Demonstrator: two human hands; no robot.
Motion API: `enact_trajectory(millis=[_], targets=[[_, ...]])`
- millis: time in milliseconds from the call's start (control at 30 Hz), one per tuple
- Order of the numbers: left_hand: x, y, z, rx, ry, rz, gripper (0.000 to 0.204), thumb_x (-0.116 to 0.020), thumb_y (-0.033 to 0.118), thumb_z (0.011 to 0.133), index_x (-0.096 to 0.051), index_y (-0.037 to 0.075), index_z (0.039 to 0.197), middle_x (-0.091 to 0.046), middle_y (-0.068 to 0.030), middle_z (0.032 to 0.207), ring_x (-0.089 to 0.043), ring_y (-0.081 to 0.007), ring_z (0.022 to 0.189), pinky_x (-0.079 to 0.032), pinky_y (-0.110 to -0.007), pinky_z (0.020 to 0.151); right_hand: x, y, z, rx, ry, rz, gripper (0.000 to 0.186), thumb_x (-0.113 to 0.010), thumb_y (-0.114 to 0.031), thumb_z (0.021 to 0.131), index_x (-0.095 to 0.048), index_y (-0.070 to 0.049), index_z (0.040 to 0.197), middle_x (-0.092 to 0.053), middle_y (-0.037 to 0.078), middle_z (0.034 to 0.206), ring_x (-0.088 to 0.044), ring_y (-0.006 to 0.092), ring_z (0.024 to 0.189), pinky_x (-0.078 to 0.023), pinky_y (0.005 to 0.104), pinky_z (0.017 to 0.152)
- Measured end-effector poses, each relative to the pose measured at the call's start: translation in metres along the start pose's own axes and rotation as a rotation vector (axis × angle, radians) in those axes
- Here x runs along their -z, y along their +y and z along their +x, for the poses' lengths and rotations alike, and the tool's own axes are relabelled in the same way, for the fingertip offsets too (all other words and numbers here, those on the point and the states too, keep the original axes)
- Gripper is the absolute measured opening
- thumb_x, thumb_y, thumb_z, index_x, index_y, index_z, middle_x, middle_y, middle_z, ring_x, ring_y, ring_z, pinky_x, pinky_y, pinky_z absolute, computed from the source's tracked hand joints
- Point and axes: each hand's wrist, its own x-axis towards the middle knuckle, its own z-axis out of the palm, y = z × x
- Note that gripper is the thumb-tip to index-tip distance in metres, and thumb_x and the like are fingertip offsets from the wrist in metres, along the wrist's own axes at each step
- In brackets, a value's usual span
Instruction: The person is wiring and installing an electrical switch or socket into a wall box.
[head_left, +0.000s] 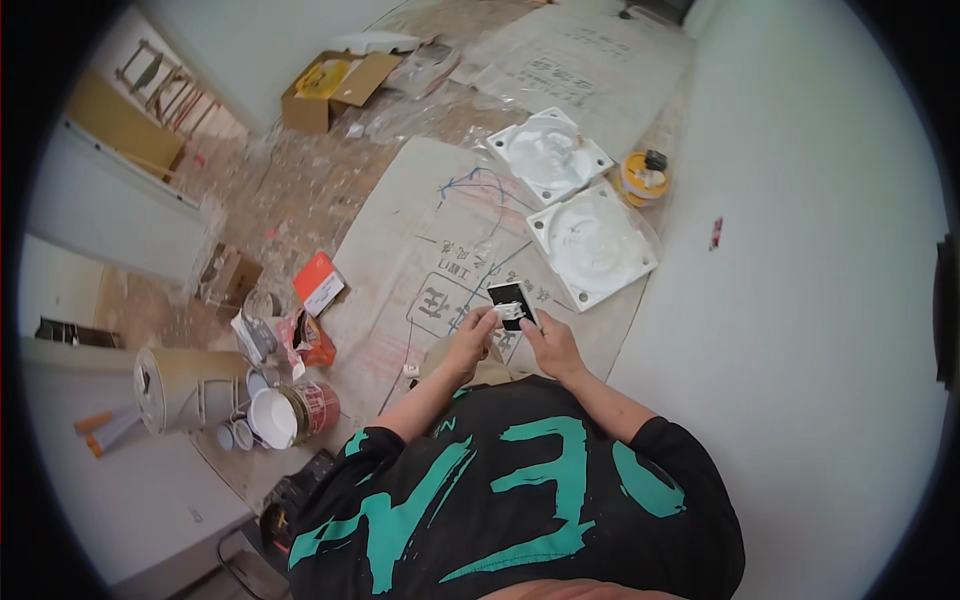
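I hold a small rectangular item (513, 300) with a white rim, a black face and a white piece across it, at the middle of the view. My left hand (470, 342) is closed at its left side, thumb by the white piece. My right hand (550, 348) grips its right edge. Just beyond, two white moulded square pieces with corner holes, one (550, 148) behind the other (590, 245), lie on the protective floor sheet (390, 250). A small white object (411, 370) lies left of my hands, near my legs.
A yellow tub (642, 180) stands by the right wall (800, 300). Cardboard boxes (318, 108) lie at the back and left. An orange-and-white packet (318, 283), buckets (280, 415) and a large cylindrical drum (180, 390) are at my left. Doorways (150, 85) open off the left.
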Motion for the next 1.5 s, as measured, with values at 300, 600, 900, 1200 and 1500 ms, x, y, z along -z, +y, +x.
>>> enact_trajectory(millis=[300, 600, 900, 1200, 1500], targets=[[0.056, 0.104, 0.216, -0.100, 0.022, -0.047, 0.055, -0.066, 0.036, 0.089, -0.050, -0.003, 0.123, -0.060, -0.0134, 0.105, -0.055, -0.0185, 0.097, -0.044, -0.028, 0.090, -0.010, -0.072, 0.279, -0.013, -0.527, -0.359, 0.050, -0.064, -0.035, 0.088, -0.052, -0.003, 0.125, -0.065, 0.011, 0.089, -0.060, 0.0217, 0.077, -0.047, 0.0332, 0.070], [0.076, 0.292, 0.453, 0.021, -0.442, 0.427, 0.063, -0.065, 0.041, 0.088, -0.048, -0.006, 0.127, -0.060, -0.0168, 0.110, -0.057, -0.0228, 0.098, -0.044, -0.031, 0.089, 0.016, -0.047, 0.554, -0.085, -0.563, 0.076, 0.096, -0.080, -0.046, 0.070, -0.036, 0.004, 0.139, -0.059, 0.022, 0.116, -0.061, 0.0319, 0.103, -0.047, 0.0368, 0.092], [0.094, 0.433, 0.682, 0.027, -0.624, 0.549, 0.064, -0.065, 0.041, 0.086, -0.048, -0.004, 0.129, -0.060, -0.0178, 0.115, -0.057, -0.0258, 0.103, -0.044, -0.034, 0.093, 0.027, -0.061, 0.799, -0.050, -0.517, 0.164, 0.100, -0.080, -0.043, 0.069, -0.031, 0.006, 0.142, -0.058, 0.022, 0.115, -0.059, 0.0318, 0.102, -0.046, 0.0350, 0.092], [0.095, 0.562, 0.910, 0.151, -0.515, 0.374, 0.060, -0.065, 0.033, 0.086, -0.049, -0.003, 0.130, -0.062, -0.0155, 0.116, -0.058, -0.0246, 0.104, -0.045, -0.032, 0.092, 0.101, -0.074, 1.072, -0.032, -0.707, 0.517, 0.078, -0.066, -0.038, 0.079, -0.038, 0.001, 0.139, -0.062, 0.018, 0.110, -0.058, 0.0260, 0.091, -0.046, 0.0327, 0.082], [0.029, 0.637, 1.168, 0.170, -0.648, 0.100, 0.053, -0.060, 0.022, 0.086, -0.048, -0.005, 0.130, -0.063, -0.0163, 0.116, -0.062, -0.0260, 0.098, -0.049, -0.032, 0.088, 0.234, -0.123, 1.293, -0.104, -0.209, 0.110, 0.037, -0.053, -0.022, 0.086, -0.059, 0.006, 0.110, -0.065, 0.016, 0.101, -0.057, 0.0223, 0.090, -0.045, 0.0331, 0.082]])
